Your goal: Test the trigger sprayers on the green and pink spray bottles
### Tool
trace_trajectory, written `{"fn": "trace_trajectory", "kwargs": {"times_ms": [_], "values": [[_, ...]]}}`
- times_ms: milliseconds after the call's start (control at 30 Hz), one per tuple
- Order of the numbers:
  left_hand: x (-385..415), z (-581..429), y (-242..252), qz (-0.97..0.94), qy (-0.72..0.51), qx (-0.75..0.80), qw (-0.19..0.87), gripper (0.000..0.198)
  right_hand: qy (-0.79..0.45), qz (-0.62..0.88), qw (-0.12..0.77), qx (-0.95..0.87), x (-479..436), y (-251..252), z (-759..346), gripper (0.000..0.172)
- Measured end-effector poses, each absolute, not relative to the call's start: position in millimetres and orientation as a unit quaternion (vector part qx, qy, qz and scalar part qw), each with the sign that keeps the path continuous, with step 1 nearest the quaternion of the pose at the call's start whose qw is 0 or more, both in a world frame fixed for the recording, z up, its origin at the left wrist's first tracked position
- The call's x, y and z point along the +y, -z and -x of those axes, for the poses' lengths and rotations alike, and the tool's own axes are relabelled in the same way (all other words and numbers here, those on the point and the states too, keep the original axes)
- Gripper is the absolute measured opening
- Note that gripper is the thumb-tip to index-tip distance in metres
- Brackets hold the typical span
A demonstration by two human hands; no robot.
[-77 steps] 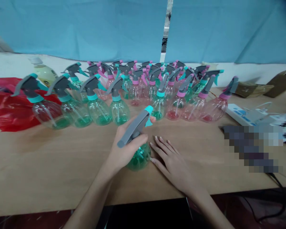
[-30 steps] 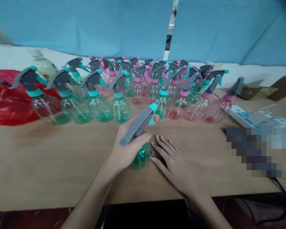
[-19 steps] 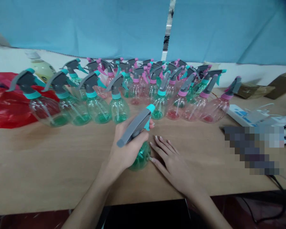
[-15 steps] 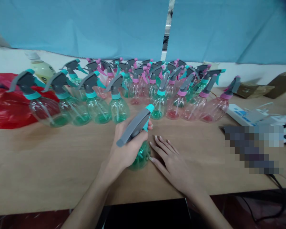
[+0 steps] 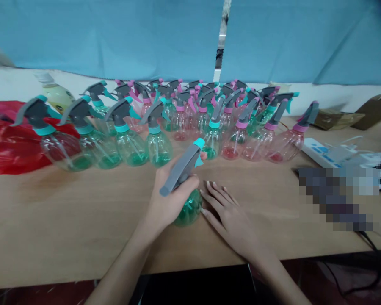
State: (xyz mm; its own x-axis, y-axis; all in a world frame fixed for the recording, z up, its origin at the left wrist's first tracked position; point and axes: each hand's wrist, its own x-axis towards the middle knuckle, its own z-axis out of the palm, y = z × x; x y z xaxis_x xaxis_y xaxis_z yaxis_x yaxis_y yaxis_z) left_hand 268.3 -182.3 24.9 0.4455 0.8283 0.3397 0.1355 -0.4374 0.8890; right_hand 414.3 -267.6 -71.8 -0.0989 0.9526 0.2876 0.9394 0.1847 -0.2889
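Observation:
A green spray bottle [image 5: 188, 209] with a grey and turquoise trigger head stands on the table in front of me. Wrapped around its neck below the head is my left hand [image 5: 171, 190], whose fingers are partly hidden behind the bottle. My right hand [image 5: 230, 214] lies flat on the wood just right of the bottle, fingers stretched out, with the thumb at or very near its base. Beyond my hands stand several other clear spray bottles, such as a green one [image 5: 159, 148] and a pink one [image 5: 231, 144].
On the left, a red plastic bag [image 5: 19, 144] lies beside the bottles, with a pale capped bottle [image 5: 57, 95] behind. At right are a white power strip [image 5: 319, 150], a pixelated dark object [image 5: 333, 197] with a cable, and a brown carton [image 5: 339, 118]. A blue cloth [image 5: 130, 38] covers the wall.
The held spray bottle and my left hand have shifted very slightly right. My right hand stays flat in the same place.

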Motion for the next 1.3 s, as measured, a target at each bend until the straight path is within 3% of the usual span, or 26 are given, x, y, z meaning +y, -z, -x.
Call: {"fn": "trace_trajectory", "kwargs": {"times_ms": [1300], "values": [[-183.0,-268.5,-23.7,-0.748,-0.412,0.326,0.406,0.042,-0.016,0.635,0.222,-0.74,-267.6,71.9,-413.0,0.046]]}}
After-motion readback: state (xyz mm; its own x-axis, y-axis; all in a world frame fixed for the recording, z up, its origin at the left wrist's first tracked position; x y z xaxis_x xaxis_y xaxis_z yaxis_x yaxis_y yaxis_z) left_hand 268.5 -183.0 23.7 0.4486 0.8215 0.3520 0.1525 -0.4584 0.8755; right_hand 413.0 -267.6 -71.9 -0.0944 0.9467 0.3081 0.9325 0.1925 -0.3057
